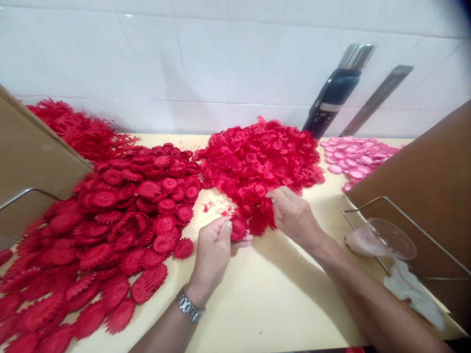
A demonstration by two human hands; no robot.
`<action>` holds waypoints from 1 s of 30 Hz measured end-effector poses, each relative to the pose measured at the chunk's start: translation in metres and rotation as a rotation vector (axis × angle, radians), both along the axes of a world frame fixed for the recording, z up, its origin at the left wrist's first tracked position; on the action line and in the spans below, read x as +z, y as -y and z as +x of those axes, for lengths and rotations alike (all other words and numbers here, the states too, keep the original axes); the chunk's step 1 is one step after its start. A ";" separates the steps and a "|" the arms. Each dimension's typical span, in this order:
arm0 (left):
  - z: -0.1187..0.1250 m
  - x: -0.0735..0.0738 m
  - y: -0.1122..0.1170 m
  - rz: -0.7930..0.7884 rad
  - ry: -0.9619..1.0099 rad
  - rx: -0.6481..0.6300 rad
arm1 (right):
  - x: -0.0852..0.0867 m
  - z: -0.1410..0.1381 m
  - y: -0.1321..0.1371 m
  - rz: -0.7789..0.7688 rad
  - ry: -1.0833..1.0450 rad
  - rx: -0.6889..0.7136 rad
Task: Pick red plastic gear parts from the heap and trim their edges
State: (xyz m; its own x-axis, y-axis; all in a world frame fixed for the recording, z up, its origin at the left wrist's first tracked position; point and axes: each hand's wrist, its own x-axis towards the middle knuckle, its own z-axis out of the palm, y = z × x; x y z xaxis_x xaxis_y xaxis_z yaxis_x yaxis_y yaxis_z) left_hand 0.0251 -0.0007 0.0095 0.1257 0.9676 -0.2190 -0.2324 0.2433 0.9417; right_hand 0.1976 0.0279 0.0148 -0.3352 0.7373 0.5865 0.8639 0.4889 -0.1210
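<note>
A person's left hand (213, 250) pinched a toothed red disc (240, 230) over the bench (287, 299), just before a red heap (263, 154); the right hand (292, 213), fingers curled, met the heap's near edge, its grip unclear.

The bottom edge cuts off the 2 forearms (167, 323) (362, 287), and the left edge cuts off the nearer red pile (127, 228). A red piece (239, 229) partly hides the left hand (215, 242). Whether the right hand (294, 213) grips something, I cannot tell. The brown panel (415, 176) covers part of the pink pile (355, 154). Marks on the dark bottle (336, 90) are too small for reading.
</note>
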 end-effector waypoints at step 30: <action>0.003 -0.002 0.002 -0.010 0.116 -0.119 | 0.000 -0.027 0.015 -0.627 -0.603 0.268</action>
